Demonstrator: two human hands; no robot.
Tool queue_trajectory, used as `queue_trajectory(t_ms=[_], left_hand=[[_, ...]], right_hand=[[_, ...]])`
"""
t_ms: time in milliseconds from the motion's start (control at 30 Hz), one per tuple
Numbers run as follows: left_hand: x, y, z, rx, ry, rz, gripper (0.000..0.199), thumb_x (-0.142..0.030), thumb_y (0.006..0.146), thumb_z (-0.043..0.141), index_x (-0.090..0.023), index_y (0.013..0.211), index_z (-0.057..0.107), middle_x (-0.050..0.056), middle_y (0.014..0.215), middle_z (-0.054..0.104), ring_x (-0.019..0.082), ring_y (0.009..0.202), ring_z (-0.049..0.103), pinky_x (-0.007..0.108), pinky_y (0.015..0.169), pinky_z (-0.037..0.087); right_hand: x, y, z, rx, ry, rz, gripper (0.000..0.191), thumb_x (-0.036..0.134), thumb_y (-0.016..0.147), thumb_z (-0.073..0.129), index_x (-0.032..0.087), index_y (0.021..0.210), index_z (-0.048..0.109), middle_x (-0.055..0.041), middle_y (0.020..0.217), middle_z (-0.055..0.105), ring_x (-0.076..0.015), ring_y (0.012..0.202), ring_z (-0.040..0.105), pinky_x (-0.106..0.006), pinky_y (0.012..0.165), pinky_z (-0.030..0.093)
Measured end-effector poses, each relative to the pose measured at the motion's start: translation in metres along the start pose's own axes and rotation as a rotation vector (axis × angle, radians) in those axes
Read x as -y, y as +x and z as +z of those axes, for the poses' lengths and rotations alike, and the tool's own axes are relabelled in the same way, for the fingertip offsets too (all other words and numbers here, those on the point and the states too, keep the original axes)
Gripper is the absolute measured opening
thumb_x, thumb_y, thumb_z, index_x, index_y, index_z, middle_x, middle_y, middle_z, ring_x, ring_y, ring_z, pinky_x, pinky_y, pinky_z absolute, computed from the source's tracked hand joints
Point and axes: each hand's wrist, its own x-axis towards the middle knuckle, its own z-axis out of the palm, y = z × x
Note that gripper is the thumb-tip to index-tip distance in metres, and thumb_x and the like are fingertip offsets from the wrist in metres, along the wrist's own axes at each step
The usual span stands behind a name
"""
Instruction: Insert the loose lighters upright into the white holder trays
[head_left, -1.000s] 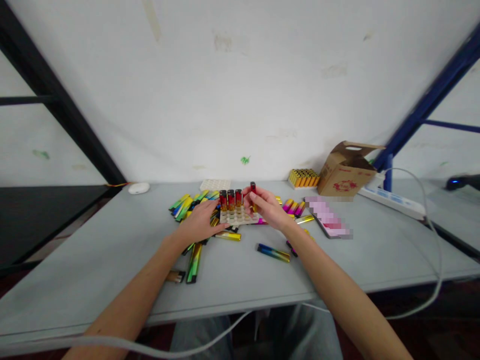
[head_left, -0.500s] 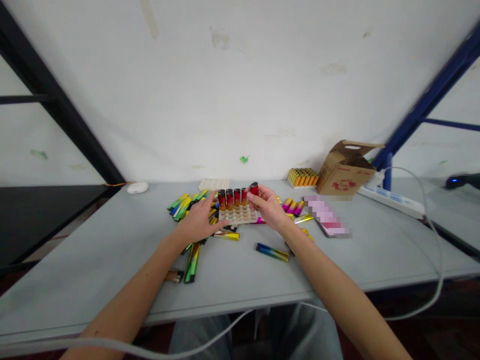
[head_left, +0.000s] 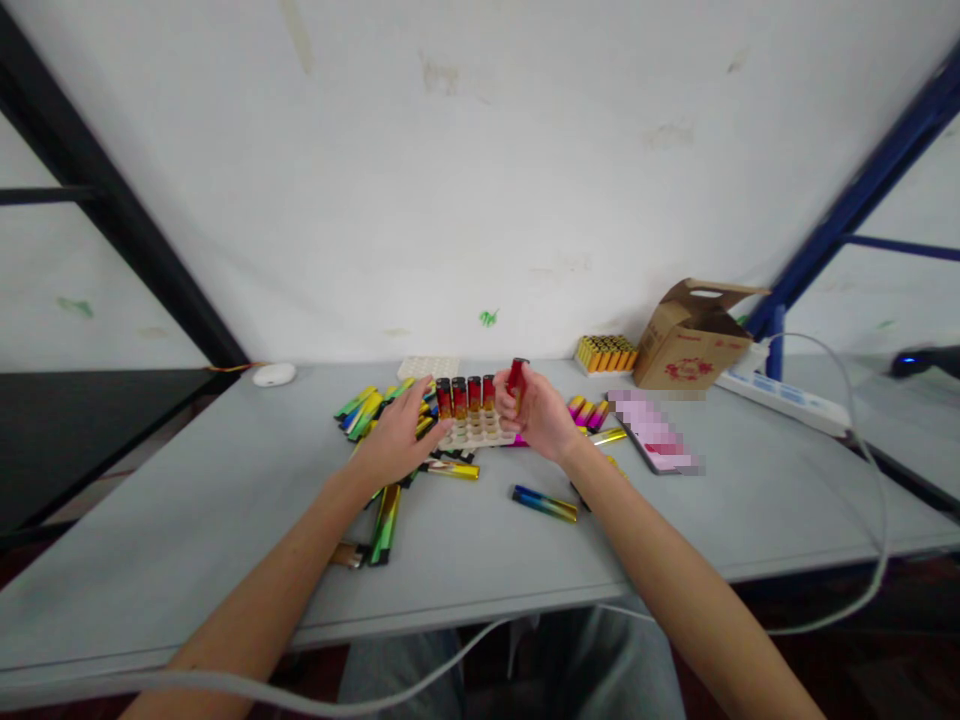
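Head view: your right hand (head_left: 546, 412) now has the red lighter (head_left: 516, 375) tipped and turned at the centre of the frame, whereas half a second ago it sits lower and closer to the row, with the back of your hand showing. That suggests this lighter is not yet seated, and the row still lacks it. Your right fingers are curled closed around its body, dark end up. Your left hand (head_left: 394, 435) is spread wide with nothing visible in its grasp; its thumb lies by the left edge of the perforated tray (head_left: 484, 432), though you cannot tell whether it touches.

At least four standing lighters (head_left: 474, 393) fill holes along the tray's far side, while nearer holes show bare. Behind it, left of centre, lies a second tray (head_left: 427, 367) with its holes showing. Right of centre, a packed tray (head_left: 607, 354) holds close rows of orange-yellow lighters. Beside that, toward the frame's right, the carton (head_left: 686, 372) stands with its flap raised; its contents are hidden from you.
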Motion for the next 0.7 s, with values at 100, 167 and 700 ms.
queue_trajectory(t_ms=[100,167,700], left_hand=[[0.0,0.0,0.0,-0.002,-0.001,0.019,0.072,-0.055,0.094,0.045,-0.008,0.147,0.033,0.022,0.148,0.045,0.033,0.139,0.042,0.051,0.116,0.033],[-0.001,0.001,0.0,-0.002,-0.004,0.028,0.071,-0.054,0.094,0.044,-0.008,0.147,0.034,0.022,0.148,0.046,0.033,0.138,0.042,0.051,0.116,0.033],[-0.001,0.001,0.0,0.022,-0.009,0.004,0.071,-0.055,0.096,0.039,-0.006,0.147,0.035,0.023,0.147,0.045,0.034,0.139,0.041,0.052,0.116,0.033]], right_hand=[[0.003,0.0,-0.004,0.025,0.055,0.076,0.057,0.07,0.085,0.047,0.019,0.06,0.046,0.0066,0.053,0.029,-0.0077,0.045,0.028,-0.018,0.039,0.023],[0.004,0.001,-0.007,0.034,0.066,0.095,0.061,0.072,0.086,0.042,0.02,0.055,0.04,0.0071,0.051,0.025,-0.0074,0.043,0.022,-0.017,0.038,0.019],[0.005,0.002,0.003,-0.113,0.035,0.185,0.061,0.054,0.093,0.011,0.021,0.046,0.031,0.0077,0.045,0.013,-0.0083,0.042,0.004,-0.017,0.033,0.013]])
